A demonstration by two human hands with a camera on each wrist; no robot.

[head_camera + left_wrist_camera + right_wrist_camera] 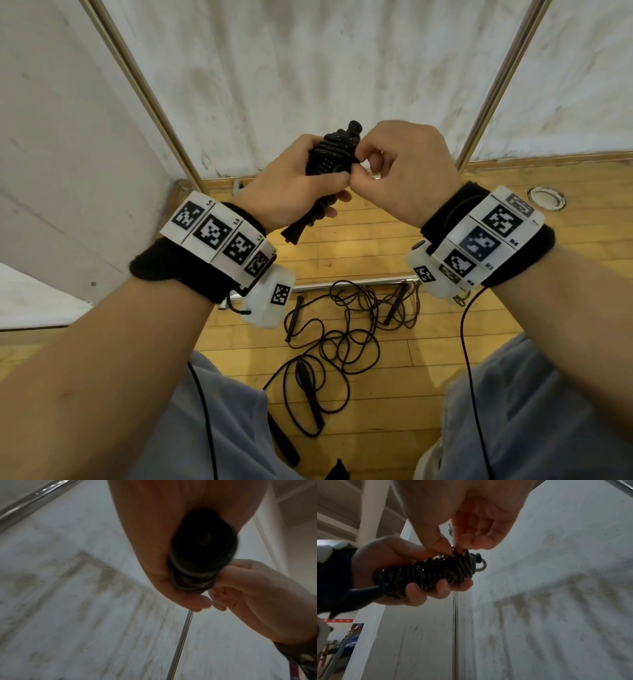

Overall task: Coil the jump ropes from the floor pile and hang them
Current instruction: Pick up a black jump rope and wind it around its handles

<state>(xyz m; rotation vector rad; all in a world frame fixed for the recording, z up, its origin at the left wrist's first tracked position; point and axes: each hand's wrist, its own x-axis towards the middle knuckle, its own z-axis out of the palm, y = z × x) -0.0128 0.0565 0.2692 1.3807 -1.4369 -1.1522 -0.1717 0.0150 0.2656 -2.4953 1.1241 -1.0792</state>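
Coiled jump rope [330, 159] gripped in left hand [291, 185], fingers curled round the wraps; long axis upright, capped end above the fingers, handle end below. Right hand [400, 171] pinching a wrap near top. Loose ropes [342, 329] tangled on floor [394, 377] below; metal rails [493, 85] beyond fingertips.

The white tag band [219, 236] on the left wrist carries small codes beside its black-and-white squares — L4 and L3 can be made out. The right wrist's band [486, 236] shows R4 and R3. A red sign [337, 620] on the far wall bears characters too blurred to read.
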